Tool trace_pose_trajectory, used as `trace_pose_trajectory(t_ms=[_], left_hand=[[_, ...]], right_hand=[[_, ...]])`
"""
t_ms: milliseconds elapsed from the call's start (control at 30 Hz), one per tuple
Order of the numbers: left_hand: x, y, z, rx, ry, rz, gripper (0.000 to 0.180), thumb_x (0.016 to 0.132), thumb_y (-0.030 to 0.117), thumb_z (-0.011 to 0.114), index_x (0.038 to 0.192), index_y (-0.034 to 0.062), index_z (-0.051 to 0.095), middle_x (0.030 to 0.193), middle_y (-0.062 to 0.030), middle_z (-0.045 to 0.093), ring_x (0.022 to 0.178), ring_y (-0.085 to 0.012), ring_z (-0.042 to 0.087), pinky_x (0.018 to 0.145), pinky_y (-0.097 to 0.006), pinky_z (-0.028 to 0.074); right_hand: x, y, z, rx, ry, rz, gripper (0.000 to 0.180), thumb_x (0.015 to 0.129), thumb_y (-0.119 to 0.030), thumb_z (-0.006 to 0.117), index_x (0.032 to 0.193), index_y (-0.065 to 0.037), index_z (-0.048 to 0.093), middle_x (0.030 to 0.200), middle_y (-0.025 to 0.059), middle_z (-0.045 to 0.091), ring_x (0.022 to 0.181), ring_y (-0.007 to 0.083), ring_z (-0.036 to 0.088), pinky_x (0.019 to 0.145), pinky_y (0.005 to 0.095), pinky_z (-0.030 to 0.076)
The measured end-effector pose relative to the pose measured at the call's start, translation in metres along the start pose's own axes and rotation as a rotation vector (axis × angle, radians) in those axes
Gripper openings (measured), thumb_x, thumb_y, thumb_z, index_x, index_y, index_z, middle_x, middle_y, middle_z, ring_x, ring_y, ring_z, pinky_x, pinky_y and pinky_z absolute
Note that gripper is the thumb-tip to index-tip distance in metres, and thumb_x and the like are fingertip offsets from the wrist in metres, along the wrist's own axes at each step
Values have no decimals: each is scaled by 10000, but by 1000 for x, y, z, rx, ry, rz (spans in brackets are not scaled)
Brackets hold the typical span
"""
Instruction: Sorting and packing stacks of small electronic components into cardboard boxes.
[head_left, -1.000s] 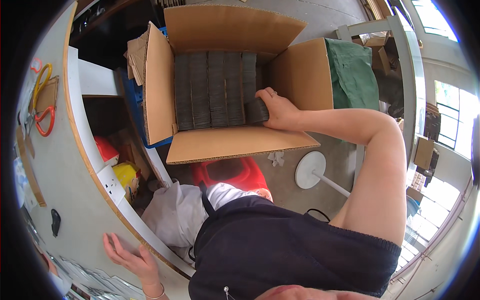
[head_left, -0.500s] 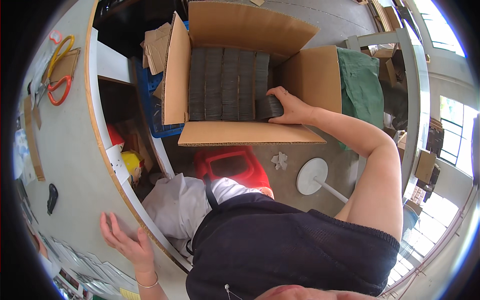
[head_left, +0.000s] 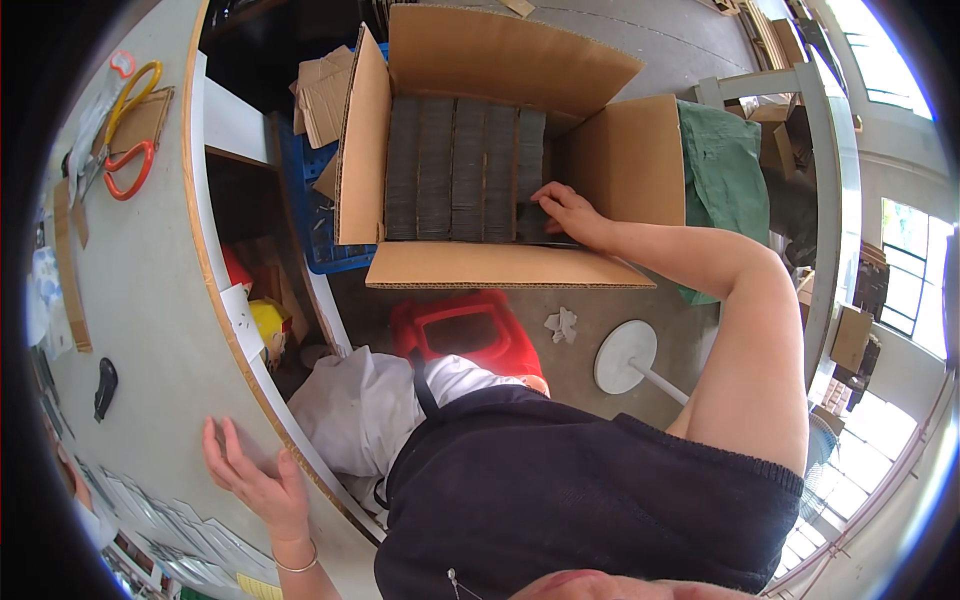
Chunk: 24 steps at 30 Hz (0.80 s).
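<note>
An open brown cardboard box (head_left: 500, 270) holds several upright columns of thin dark grey flat pieces (head_left: 466, 170), packed side by side. My right hand (head_left: 572, 216) reaches into its near right corner, beside the rightmost column. Those fingers are bent over a dark stack (head_left: 526, 222) low in that corner. Shadow and the box wall hide the lower fingers, so whether they grip the stack is unclear. On the grey worktable (head_left: 150, 300) at the left, my left hand (head_left: 255, 482) rests near the edge with its fingers spread, holding nothing.
Scissors with yellow and red handles (head_left: 130, 130) and a black-handled tool (head_left: 105, 388) lie on the worktable. A blue crate (head_left: 300, 190) stands left of the box. Below it is a red stool (head_left: 500, 335); a white round-based stand (head_left: 626, 357) and green cloth (head_left: 725, 175) are at right.
The dark stack that my right hand gripped above the corner is now lower in the box. The right hand has shifted and its grasp looks different. My left hand stays on the table.
</note>
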<state>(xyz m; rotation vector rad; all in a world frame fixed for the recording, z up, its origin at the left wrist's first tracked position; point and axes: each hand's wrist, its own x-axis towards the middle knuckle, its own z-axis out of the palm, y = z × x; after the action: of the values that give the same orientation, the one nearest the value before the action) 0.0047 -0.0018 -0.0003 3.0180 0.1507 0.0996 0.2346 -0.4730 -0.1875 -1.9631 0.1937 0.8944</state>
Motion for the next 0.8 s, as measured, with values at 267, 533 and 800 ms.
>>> trace_pose_trajectory(t_ms=[267,533,800], left_hand=[[-1,-1,0,-2,3,3,615,951,444,457,1385,12,393,1423,-194,357,1305,-353,351,1084,-477,245],[0,1,0,12,-9,-4,627,959,474,433,1374,6,399,1418,-219,352,1295,-372,353,1064,-489,257],[-1,1,-2,-8,-12,-15,607,937,403,483,1385,5,387,1429,-199,346,1311,-363,340,1090,-480,237]], right_hand=[[6,0,6,309,113,380,704,860,-537,594,1367,-79,423,1280,148,468,1057,264,527,924,432,461],[50,30,6,807,-137,572,1012,801,-804,394,1466,-46,306,1530,155,286,1406,322,230,1162,453,107],[46,19,14,948,-226,564,976,812,-783,429,1482,-85,296,1518,129,326,1396,314,277,1152,445,184]])
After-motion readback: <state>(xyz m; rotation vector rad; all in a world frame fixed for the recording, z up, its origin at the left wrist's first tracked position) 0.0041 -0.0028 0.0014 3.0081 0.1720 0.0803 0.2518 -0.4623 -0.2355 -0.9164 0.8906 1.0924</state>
